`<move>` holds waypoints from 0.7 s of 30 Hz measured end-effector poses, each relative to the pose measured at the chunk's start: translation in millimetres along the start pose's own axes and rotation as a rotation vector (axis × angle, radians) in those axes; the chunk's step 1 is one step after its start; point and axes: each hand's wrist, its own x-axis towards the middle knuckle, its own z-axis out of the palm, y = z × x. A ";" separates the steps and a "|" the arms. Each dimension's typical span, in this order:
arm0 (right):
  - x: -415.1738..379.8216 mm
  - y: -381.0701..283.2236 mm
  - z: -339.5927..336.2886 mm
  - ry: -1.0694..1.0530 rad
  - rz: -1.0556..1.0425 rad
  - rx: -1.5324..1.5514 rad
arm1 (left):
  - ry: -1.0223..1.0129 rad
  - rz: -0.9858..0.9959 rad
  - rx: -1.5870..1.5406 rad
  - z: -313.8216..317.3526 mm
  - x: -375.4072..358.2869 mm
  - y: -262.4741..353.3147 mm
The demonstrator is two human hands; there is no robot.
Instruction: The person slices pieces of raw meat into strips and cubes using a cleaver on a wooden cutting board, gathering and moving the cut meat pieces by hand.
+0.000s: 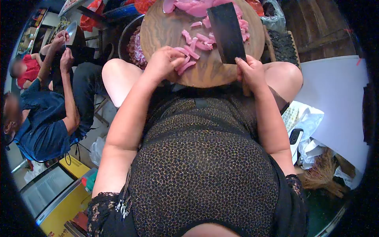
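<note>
Well, from my distant seat I find the board the largest thing, running under and beyond the fingers of the left hand and right hand; it sits close to the knees, I judge, so both arms reach it easily. Outward of the left fingers, past the board's edge, I see a bowl with chopped meat showing in it. The cleaver points forward from the right fingers, which wrap firmly round its handle, the thumb high by the blade, probably for control. Its broad face is towards me; I can't tell whether its edge touches wood. Well ahead of the left fingers lies the slab, likely left there to keep nearer wood free. Smallest, the strips spread from beside the blade to the left fingertips. Those fingers are half curled against the nearest ones; I can't tell whether they pinch any or merely touch
</note>
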 end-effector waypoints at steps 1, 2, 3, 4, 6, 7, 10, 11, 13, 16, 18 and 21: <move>1.2 1.8 -0.5 0.006 -0.014 -0.019 | 0.069 -0.065 0.017 -2.8 4.9 0.6; 2.7 2.7 -0.7 0.012 -0.028 -0.037 | 0.072 -0.065 0.017 -0.1 11.8 -7.0; 3.2 2.6 -0.6 0.011 -0.031 -0.039 | 0.189 0.073 0.104 7.0 20.6 -19.6; 3.1 2.2 -0.8 0.010 -0.027 -0.041 | 0.306 0.211 0.192 12.0 26.2 -27.3; 4.7 4.4 -2.0 0.008 -0.026 -0.043 | 0.274 0.205 0.189 17.0 29.8 -35.1; 6.6 8.1 -3.2 0.014 -0.043 -0.076 | 0.237 0.201 0.185 17.3 30.8 -35.0; 3.3 3.0 -3.5 0.019 -0.035 -0.087 | 0.048 -0.201 0.046 7.6 20.6 -17.8; 1.5 1.4 -2.5 0.007 -0.013 -0.066 | 0.043 -0.200 0.047 8.2 18.2 -20.3; 3.7 5.1 -2.8 0.008 -0.009 -0.047 | -0.145 -0.355 -0.267 6.3 10.8 -27.5; 6.0 6.3 -3.3 -0.002 -0.011 -0.044 | -0.216 -0.289 -0.318 5.9 7.1 -23.3; 6.3 6.2 -3.9 -0.007 -0.013 -0.056 | -0.112 -0.162 0.050 -4.3 11.0 -10.3; 5.5 6.3 -2.9 -0.016 -0.008 -0.015 | 0.104 0.158 0.390 -1.5 21.3 -5.6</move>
